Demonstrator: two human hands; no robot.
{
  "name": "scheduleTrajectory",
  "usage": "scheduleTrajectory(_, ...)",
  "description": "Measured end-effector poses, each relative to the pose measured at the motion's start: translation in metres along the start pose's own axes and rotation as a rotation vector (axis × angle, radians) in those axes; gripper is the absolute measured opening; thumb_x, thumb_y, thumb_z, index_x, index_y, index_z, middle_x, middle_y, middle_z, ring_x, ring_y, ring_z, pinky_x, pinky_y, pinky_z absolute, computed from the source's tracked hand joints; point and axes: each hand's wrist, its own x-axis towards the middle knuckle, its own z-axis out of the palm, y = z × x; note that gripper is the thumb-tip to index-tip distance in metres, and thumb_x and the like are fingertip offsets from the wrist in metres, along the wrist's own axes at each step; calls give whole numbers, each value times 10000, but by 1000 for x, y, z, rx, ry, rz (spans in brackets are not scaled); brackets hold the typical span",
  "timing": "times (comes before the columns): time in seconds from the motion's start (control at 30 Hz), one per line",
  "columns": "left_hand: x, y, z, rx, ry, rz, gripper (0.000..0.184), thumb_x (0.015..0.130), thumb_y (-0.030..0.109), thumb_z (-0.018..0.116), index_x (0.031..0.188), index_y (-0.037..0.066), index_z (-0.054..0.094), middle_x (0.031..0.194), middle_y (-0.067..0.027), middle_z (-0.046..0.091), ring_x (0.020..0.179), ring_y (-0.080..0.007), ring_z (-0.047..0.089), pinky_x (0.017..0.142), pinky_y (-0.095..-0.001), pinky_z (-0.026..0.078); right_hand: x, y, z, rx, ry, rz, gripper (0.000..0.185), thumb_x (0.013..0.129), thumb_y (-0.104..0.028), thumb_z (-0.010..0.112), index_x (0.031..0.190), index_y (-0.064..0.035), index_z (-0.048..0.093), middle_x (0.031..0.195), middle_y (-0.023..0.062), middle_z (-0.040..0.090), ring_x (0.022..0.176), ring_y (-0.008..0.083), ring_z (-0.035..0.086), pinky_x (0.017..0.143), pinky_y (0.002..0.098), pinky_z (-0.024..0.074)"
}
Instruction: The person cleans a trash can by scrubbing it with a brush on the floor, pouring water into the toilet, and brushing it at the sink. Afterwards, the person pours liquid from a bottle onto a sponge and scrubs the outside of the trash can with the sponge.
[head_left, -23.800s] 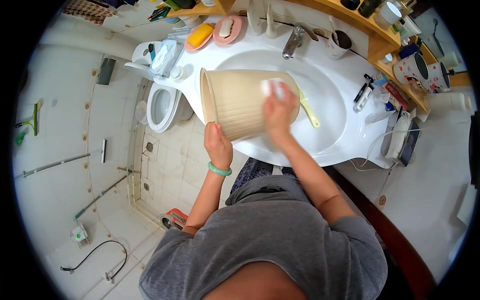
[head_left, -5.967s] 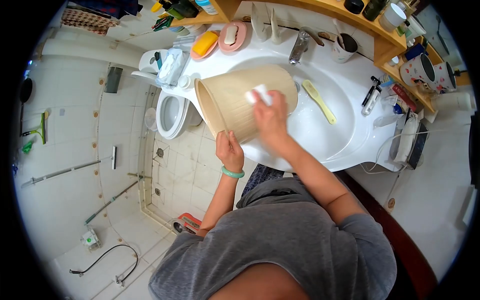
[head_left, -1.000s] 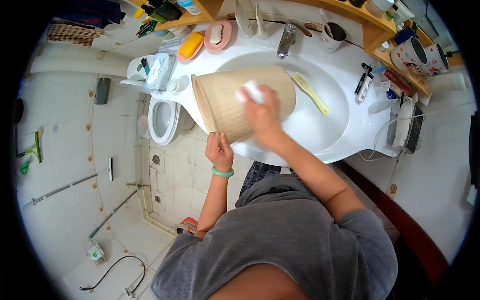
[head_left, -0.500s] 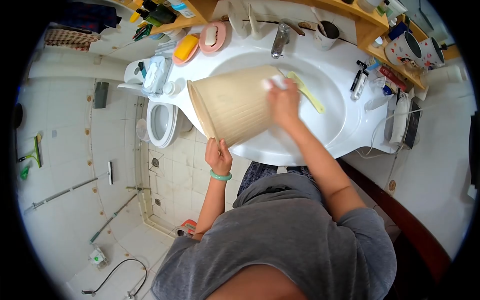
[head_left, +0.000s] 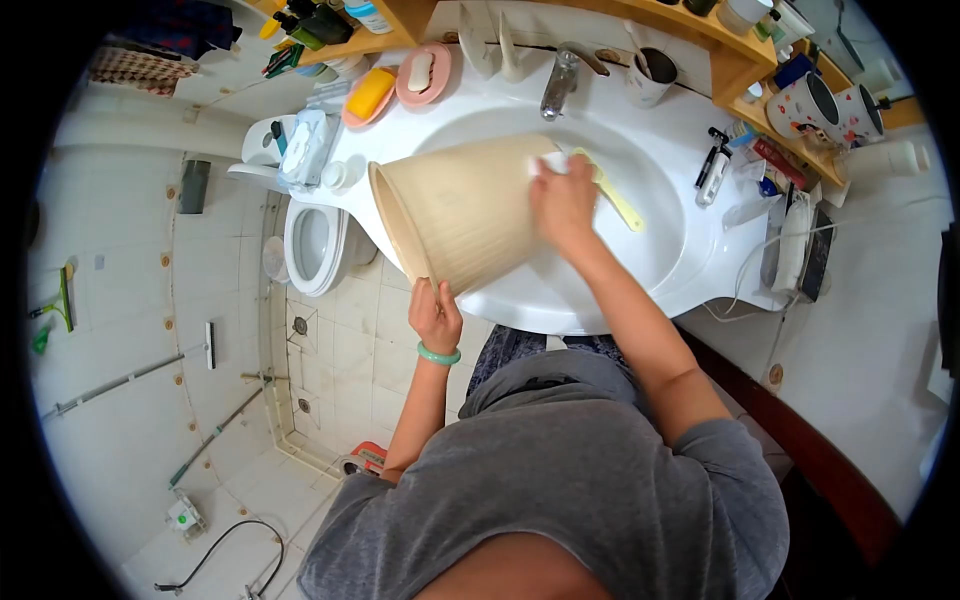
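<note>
A beige ribbed waste bin (head_left: 460, 210) lies on its side over the sink, its wide mouth turned to the left. My left hand (head_left: 436, 318), with a green bangle at the wrist, grips the bin's rim at the lower edge. Against the bin's base end, my right hand (head_left: 566, 205) is closed around a small white pad (head_left: 550, 162); whether it is a sponge or folded wipe I cannot tell. Just right of that hand, a pale yellow-green brush (head_left: 620, 203) rests in the white sink (head_left: 665, 240), its head partly behind my fingers. The inside of the bin is mostly hidden.
Behind the sink stand a faucet (head_left: 560, 85) and a cup (head_left: 652, 78). Two pink soap dishes (head_left: 408, 92) and a wipes pack (head_left: 308, 150) sit at the left. Razors (head_left: 712, 168) lie at the right. A toilet (head_left: 318, 250) is beyond the counter's left end.
My right hand has shifted slightly on the bin's base end and is less blurred, still holding the white pad. The left hand keeps its grip on the rim. The whole view has shifted a little.
</note>
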Motion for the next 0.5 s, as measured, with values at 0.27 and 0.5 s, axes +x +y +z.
scheduleTrajectory(0.27, -5, -1, -6, 11, -36, 13, 102, 914, -1, 521, 818, -31, 540, 705, -122, 479, 581, -252, 453, 520, -321, 372, 14, 32, -6, -100, -33, -7, 323, 811, -207, 606, 1117, -134, 676, 1112, 187, 504, 1051, 363, 460, 812, 478, 406)
scheduleTrajectory(0.5, -7, -2, -10, 0, -39, 55, 73, 895, -34, 524, 825, -35, 539, 702, -140, 462, 593, -285, 455, 534, -346, 384, -18, -23, -14, 117, 8, -282, 304, 773, -168, 631, 1063, -147, 719, 1100, 197, 526, 1031, 357, 489, 833, 480, 420)
